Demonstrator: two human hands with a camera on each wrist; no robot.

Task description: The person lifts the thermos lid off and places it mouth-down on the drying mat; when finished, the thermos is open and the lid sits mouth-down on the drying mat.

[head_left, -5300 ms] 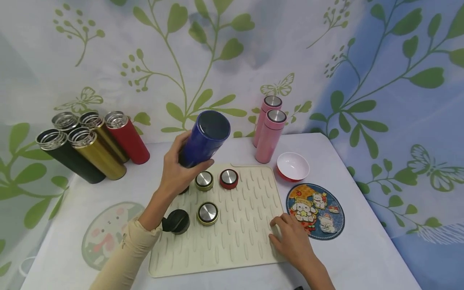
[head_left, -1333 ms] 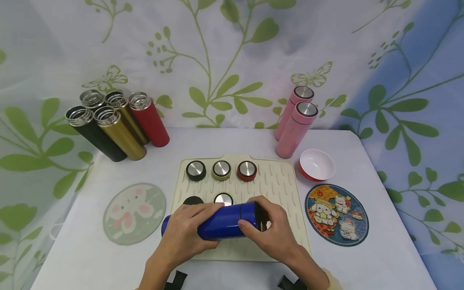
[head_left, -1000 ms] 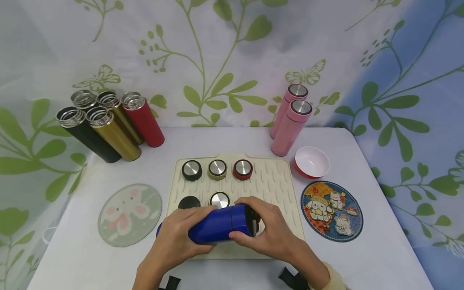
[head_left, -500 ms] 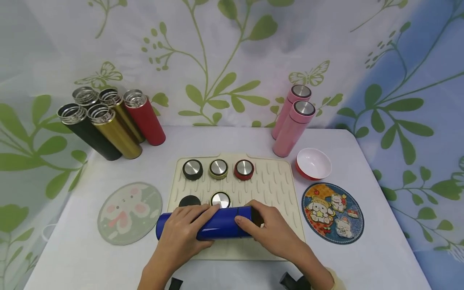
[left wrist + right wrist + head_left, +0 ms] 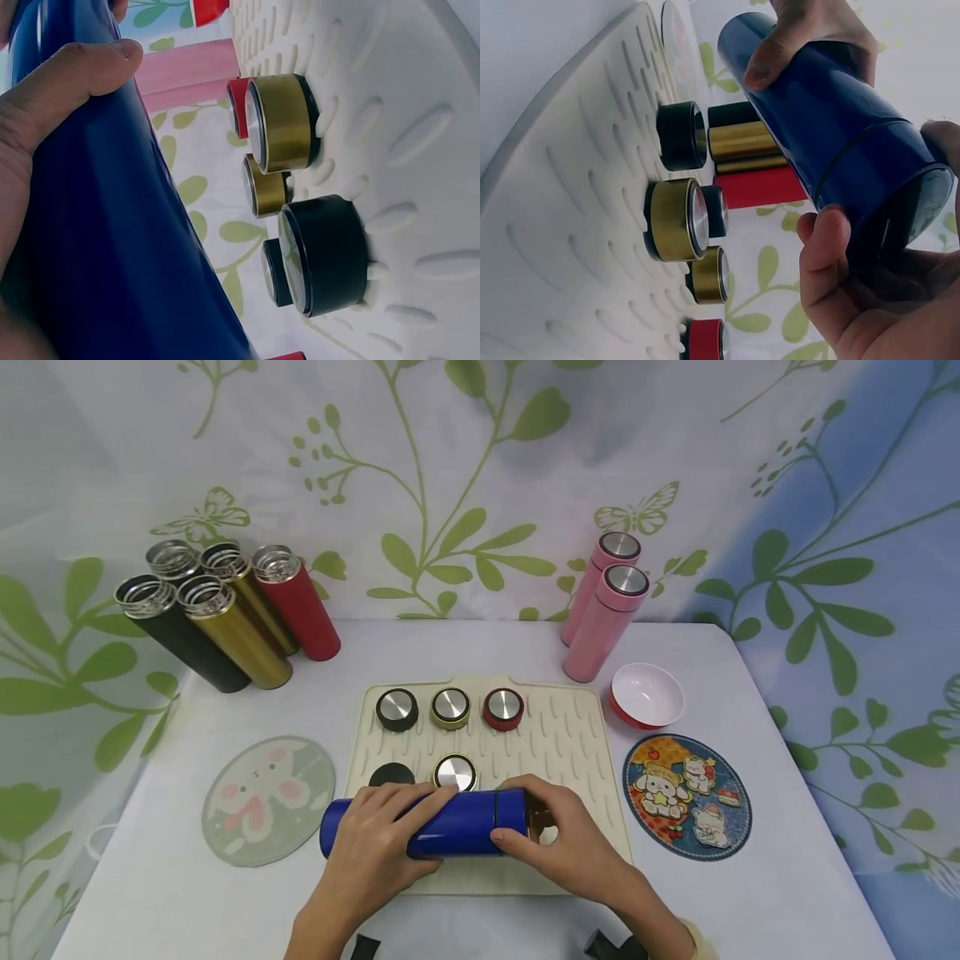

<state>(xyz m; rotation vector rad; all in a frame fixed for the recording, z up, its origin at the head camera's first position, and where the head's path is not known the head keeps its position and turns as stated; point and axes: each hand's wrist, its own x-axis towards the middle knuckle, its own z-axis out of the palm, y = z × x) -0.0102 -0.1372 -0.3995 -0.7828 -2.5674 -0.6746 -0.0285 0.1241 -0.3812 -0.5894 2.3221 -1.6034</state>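
The left hand (image 5: 382, 835) had its fingers clamped round the body of the blue bottle (image 5: 465, 822), thumb on the side nearer the person. The right hand (image 5: 566, 837) was clamped on the cap (image 5: 512, 810); in the right wrist view its thumb (image 5: 826, 232) pressed near the seam, with a finger on the opposite side and the end face showing between. The bottle lay sideways between the two hands, held above the mat (image 5: 558, 743) and apart from it.

The step in hand seemed to be turning the cap, most likely to loosen it: the open bottles (image 5: 240, 639) well beyond the left fingers, off to the left, showed bare necks, and five lids (image 5: 451, 707) sat on the mat just past the fingers. The seam looked closed, so the cap had probably not come free; the turning itself could not be told.

The next move called for a steady left grip and a twist from the right fingers, keeping the bottle in line. Its smooth body might slip round in the left fingers if they slackened. The pink bottles (image 5: 603, 631), well beyond the right fingers, had their tops on.
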